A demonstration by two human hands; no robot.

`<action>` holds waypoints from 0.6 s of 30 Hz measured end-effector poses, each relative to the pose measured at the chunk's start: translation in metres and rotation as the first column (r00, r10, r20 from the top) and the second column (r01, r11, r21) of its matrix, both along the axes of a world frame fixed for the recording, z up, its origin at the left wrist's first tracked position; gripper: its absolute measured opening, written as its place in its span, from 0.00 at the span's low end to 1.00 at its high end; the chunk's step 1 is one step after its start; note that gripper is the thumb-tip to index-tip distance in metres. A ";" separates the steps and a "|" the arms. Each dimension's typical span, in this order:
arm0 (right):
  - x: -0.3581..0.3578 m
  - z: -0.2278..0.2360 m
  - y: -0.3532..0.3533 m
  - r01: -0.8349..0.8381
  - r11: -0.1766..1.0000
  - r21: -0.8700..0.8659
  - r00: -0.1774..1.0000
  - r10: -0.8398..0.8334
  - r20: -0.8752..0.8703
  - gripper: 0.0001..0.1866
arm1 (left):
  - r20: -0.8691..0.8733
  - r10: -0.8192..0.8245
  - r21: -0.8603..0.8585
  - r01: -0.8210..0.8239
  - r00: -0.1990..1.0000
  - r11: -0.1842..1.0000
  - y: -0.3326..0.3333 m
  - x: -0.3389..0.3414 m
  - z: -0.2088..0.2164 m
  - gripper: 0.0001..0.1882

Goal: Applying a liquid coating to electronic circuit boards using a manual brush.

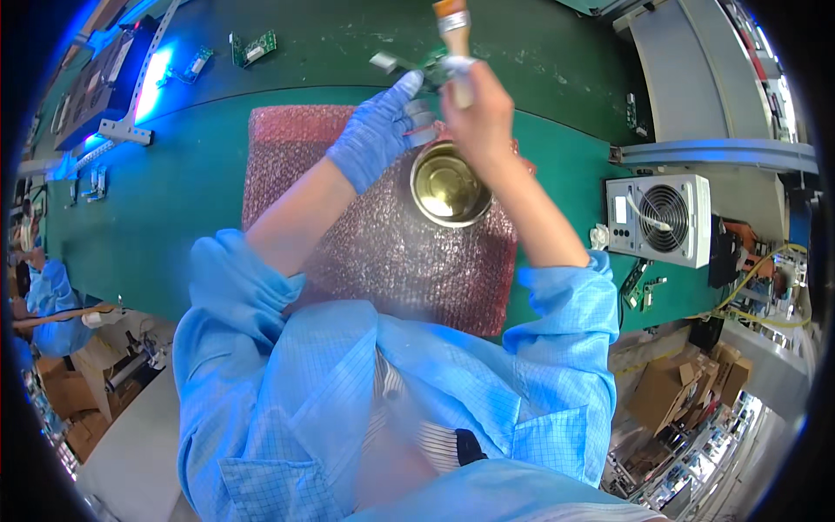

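My left hand, in a thin blue glove, reaches up and right. One finger stretches out while the others bend, with gaps between them. Its tip meets or overlaps a small green circuit board with a pale connector; blur hides whether it grips the board. My bare right hand is closed round the handle of a flat paintbrush, its orange-brown bristles pointing away from me. White material covers a fingertip of that hand. Just below both hands stands a round metal bowl containing yellowish clear liquid.
Pink bubble wrap lies under the bowl on the green mat. Circuit boards lie at far left. A white fan unit stands at right, near more boards. At left are a lit metal frame and another person's blue sleeve.
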State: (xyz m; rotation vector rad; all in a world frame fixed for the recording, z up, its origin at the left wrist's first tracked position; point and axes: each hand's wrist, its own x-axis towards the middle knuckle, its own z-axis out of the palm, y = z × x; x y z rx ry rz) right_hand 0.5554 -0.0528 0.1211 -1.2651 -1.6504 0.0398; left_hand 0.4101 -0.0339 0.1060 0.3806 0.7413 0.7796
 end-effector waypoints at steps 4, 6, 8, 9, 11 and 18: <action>-0.048 -0.005 -0.047 -0.116 0.992 -0.054 0.993 0.116 -0.001 0.16 | 0.143 0.233 0.029 -0.240 0.962 0.970 -0.013 -0.012 -0.033 0.11; -0.050 -0.008 -0.068 -0.039 0.983 -0.177 0.996 0.024 -0.084 0.14 | 0.128 0.195 0.083 -0.206 0.972 0.975 -0.021 -0.031 -0.036 0.12; -0.036 -0.005 -0.086 -0.021 0.991 -0.130 0.994 0.008 -0.105 0.10 | -0.193 0.183 0.282 -0.124 0.964 0.951 -0.029 -0.049 -0.015 0.15; -0.023 -0.015 -0.097 0.036 0.978 -0.206 0.977 -0.078 -0.198 0.09 | -0.323 0.133 0.409 0.012 0.937 0.912 -0.029 -0.064 -0.016 0.20; -0.012 -0.010 -0.117 -0.019 0.943 -0.333 0.874 -0.146 -0.463 0.10 | -0.451 0.122 0.496 0.135 0.884 0.858 -0.021 -0.097 -0.033 0.23; 0.030 -0.047 -0.161 0.024 0.866 -0.500 0.643 -0.396 -0.656 0.07 | -0.596 0.122 0.409 0.169 0.794 0.897 -0.040 -0.127 -0.008 0.30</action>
